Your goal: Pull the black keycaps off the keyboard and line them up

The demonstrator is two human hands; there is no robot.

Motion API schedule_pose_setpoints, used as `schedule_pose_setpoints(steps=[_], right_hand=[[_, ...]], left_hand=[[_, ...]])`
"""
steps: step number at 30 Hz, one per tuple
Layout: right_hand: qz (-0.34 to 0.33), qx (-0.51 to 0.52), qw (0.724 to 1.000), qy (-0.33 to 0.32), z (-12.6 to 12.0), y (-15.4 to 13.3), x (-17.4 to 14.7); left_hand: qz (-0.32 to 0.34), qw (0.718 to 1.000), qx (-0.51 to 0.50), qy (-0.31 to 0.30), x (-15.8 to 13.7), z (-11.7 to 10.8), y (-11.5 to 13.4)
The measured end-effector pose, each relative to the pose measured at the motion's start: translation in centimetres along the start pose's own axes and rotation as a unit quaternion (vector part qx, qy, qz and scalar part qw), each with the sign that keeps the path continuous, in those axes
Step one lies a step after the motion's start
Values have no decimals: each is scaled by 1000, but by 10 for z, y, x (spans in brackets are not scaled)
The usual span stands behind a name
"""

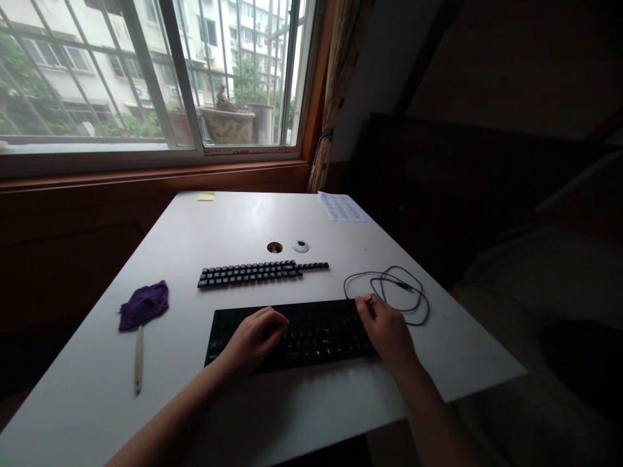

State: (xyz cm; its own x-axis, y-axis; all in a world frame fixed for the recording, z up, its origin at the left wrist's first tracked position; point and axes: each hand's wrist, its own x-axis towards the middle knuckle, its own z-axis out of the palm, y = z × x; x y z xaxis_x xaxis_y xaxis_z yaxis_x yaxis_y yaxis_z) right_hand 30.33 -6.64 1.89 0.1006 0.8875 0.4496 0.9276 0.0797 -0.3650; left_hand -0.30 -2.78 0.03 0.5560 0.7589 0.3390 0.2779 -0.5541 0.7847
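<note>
A black keyboard (311, 353) lies on the white table in front of me, with keycaps showing on its lower rows and its upper part dark. My left hand (259, 334) is over its left half, fingers curled in; what they hold, if anything, is hidden. At the keyboard's upper right, my right hand (382, 321) has thumb and fingers closed in a pinch. Something small and dark may be between them, too small to name. Loose black keycaps (248, 274) stand in neat rows just behind the keyboard.
A black cable (422, 292) coils right of the keyboard. On the left lie a purple cloth (145, 305) and a pale, thin handle (139, 363). Behind the keycaps are a table hole (275, 247) and a round white cover (300, 246). Printed paper (343, 207) and yellow notes (205, 196) lie at the back.
</note>
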Motion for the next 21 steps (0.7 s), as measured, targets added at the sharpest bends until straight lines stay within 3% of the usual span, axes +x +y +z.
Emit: schedule_pose_setpoints(steps=[6, 21], right_hand=[[-9, -41, 999, -15, 6, 2, -2], [50, -36, 998, -28, 10, 22, 5]], left_hand=[[1, 1000, -5, -3, 0, 0, 0], [2, 1000, 5, -7, 1, -1, 1]])
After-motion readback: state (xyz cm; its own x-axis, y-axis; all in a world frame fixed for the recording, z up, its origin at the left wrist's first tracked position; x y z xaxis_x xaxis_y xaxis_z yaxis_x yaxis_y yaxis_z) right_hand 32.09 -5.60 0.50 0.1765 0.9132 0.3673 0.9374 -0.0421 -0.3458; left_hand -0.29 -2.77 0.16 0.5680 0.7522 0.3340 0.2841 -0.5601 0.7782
